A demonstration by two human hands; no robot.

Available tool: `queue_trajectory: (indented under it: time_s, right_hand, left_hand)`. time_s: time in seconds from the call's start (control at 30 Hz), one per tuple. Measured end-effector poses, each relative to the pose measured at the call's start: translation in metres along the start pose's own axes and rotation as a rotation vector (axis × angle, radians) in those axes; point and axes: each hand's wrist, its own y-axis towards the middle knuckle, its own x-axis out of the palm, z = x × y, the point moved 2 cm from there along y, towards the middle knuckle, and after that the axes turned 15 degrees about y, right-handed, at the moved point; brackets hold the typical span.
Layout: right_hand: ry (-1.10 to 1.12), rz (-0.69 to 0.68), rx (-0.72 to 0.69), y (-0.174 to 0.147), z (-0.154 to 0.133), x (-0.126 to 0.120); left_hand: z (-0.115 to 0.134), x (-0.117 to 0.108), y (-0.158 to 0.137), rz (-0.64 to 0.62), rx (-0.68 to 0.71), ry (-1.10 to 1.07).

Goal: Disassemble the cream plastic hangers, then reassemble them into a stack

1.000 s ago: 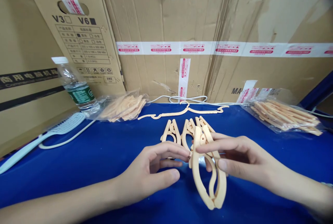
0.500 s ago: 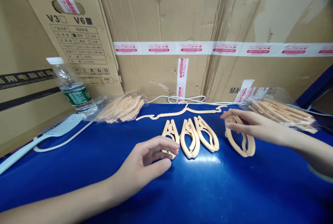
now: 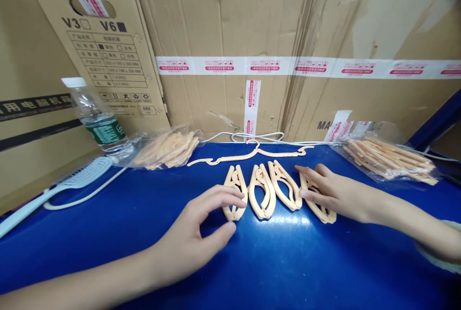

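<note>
Beige plastic folding hangers lie folded in a row on the blue table. My left hand [image 3: 205,228] hovers at the leftmost folded hanger [image 3: 230,211], fingers and thumb apart, covering part of it and holding nothing. To its right are the second folded hanger [image 3: 253,197] and the third [image 3: 295,195]. My right hand [image 3: 334,192] grips the rightmost folded hanger [image 3: 326,215] from above, its fingers hiding the upper part; that hanger lies tilted next to the third. Behind the row, an unfolded hanger [image 3: 237,158] is spread out with its hook toward the back.
Clear bags of beige hanger parts lie at the back left [image 3: 169,149] and back right [image 3: 389,156]. A water bottle [image 3: 104,127] and a pale blue hairbrush [image 3: 86,173] are on the left. A white cable [image 3: 223,136] runs along cardboard boxes [image 3: 216,103] behind.
My right hand has moved left with the rightmost folded hanger, bringing it up beside the third one. My left hand has stayed nearly in place, its fingers slightly wider apart.
</note>
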Motion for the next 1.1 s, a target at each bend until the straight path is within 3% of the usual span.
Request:
queue_trajectory:
  time_s: [0.17,0.27,0.43,0.6,0.77,1.1]
  right_hand:
    - [-0.035,0.042,-0.022,-0.006,-0.015,0.01]
    - [-0.087,0.086,-0.063,-0.011,-0.022,0.016]
    - [-0.176,0.167,-0.144,-0.026,-0.031,0.023]
    - [-0.054,0.0,-0.194,-0.04,-0.054,0.026]
    - [-0.035,-0.031,-0.18,-0.04,-0.066,0.033]
    - [-0.061,-0.077,-0.146,-0.032,-0.063,0.037]
  left_hand:
    - [0.006,0.01,-0.01,-0.151,0.175,0.392]
    - [0.007,0.014,-0.013,-0.209,0.196,0.512]
    - [0.008,0.01,-0.01,-0.319,0.153,0.531]
    - [0.009,0.004,-0.006,-0.376,0.145,0.474]
    - [0.01,0.005,-0.005,-0.434,0.129,0.512]
    - [-0.001,0.009,-0.006,-0.261,0.15,0.553]
